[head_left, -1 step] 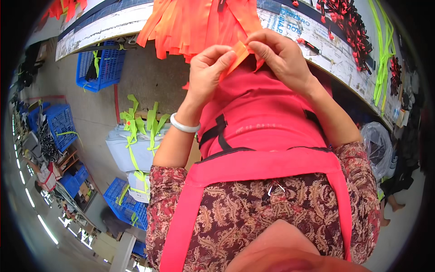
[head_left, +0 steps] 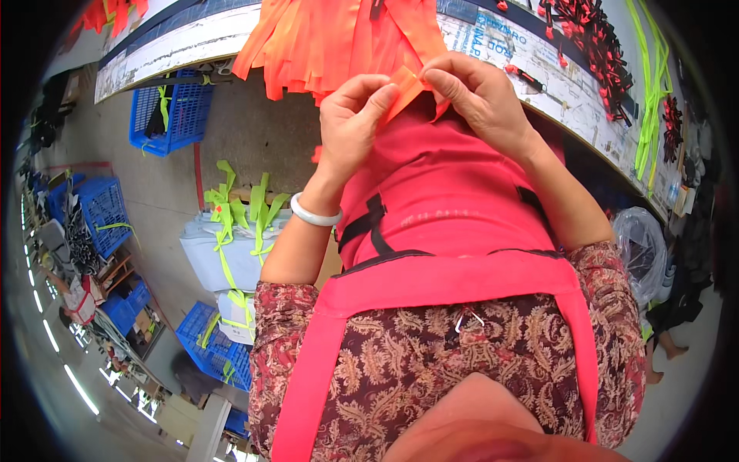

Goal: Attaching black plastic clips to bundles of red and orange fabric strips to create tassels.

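Together, the left hand [head_left: 350, 123] and right hand [head_left: 477, 96] pinch a small orange fabric strip [head_left: 402, 86] between fingertips, just below a heap of orange strips [head_left: 331, 38] hanging over the table [head_left: 177, 50] edge; a white bangle [head_left: 314, 215] circles the left wrist.

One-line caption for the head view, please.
Both hands, left hand and right hand, pinch an orange fabric strip beneath hanging orange strips.

Garment workshop: long counter [head_left: 531, 73] heaped with orange fabric strips [head_left: 331, 38], blue plastic crates [head_left: 173, 108] on concrete floor [head_left: 254, 135], bundled cloth stacks [head_left: 223, 250] tied with neon-green tape.
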`<state>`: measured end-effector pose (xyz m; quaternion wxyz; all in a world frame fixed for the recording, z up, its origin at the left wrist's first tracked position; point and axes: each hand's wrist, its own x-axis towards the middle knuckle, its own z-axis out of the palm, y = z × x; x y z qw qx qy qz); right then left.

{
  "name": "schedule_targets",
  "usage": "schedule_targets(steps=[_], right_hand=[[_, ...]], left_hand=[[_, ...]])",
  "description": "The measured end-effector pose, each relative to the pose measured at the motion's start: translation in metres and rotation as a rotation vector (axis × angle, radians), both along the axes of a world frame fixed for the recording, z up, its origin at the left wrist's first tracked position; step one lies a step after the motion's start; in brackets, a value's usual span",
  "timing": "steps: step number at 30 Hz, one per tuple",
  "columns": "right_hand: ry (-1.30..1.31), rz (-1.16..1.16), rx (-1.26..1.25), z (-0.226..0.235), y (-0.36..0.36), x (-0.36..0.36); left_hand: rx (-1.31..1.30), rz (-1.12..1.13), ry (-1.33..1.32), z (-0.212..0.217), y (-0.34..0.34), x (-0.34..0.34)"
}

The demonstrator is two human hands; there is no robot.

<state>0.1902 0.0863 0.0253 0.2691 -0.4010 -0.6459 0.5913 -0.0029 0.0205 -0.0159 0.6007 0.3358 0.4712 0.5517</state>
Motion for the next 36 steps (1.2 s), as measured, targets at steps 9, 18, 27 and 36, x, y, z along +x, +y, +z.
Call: schedule_targets(steps=[9,18,27,36], right_hand=[[-0.072,0.124,0.197,-0.001,-0.009,-0.002],[-0.135,0.229,0.381,-0.003,-0.014,-0.001],[-0.036,0.225,0.053,-0.012,-0.023,0.001],[0.278,-0.023,-0.651,-0.033,-0.028,0.013]], left_hand=[[0.191,-0.011,0.379,0.010,-0.010,0.005],[0.130,-0.148,0.283,0.019,-0.008,0.006],[0.280,-0.171,0.476,0.011,-0.006,0.008],[0.139,-0.008,0.204,0.015,-0.008,0.023]])
